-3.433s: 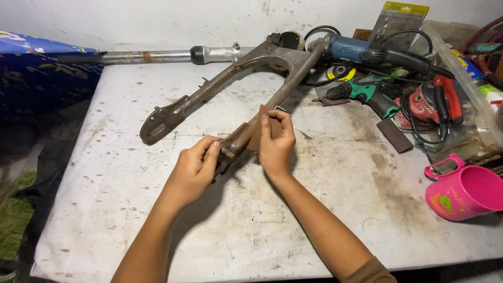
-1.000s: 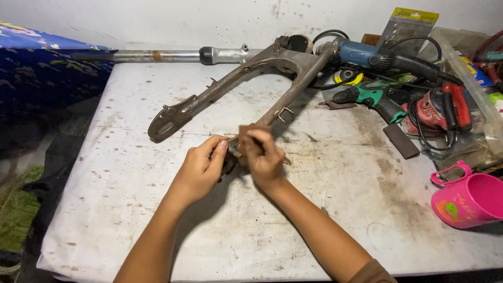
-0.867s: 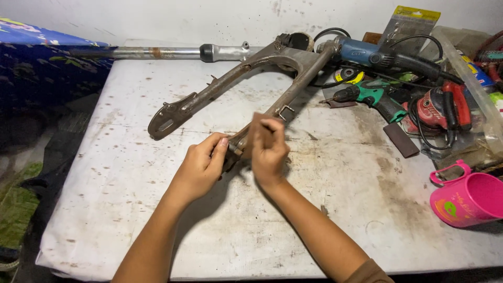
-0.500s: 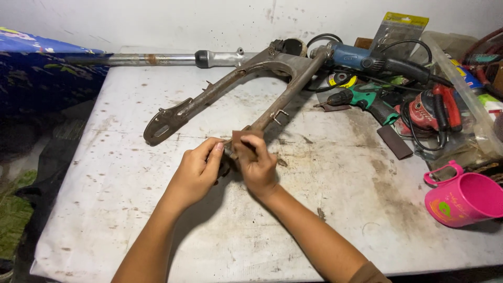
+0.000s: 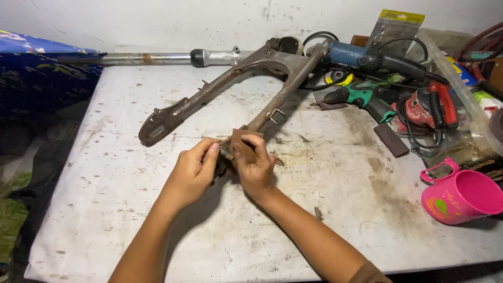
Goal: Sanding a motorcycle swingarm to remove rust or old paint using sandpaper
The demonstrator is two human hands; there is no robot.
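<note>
Counter point(image 5: 131, 220): bare surface along near edge and left side, passable. Rusty forked frame point(image 5: 230, 89) spans the centre diagonally. Power tools point(image 5: 398, 89) crowd the right; pink mug point(image 5: 461, 196) blocks the near-right corner.

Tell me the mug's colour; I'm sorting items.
Bright pink mug, clearest in the head view.

A pink plastic mug point(image 5: 462, 195) stands at the right edge of the stained white table point(image 5: 120, 209). Behind it lie a blue angle grinder point(image 5: 361, 56), a green cordless drill point(image 5: 361, 99), a red power tool point(image 5: 427, 107) with black cord, and a dark sanding block point(image 5: 391, 140). A patterned blue cloth point(image 5: 42, 73) hangs at the left.
</note>
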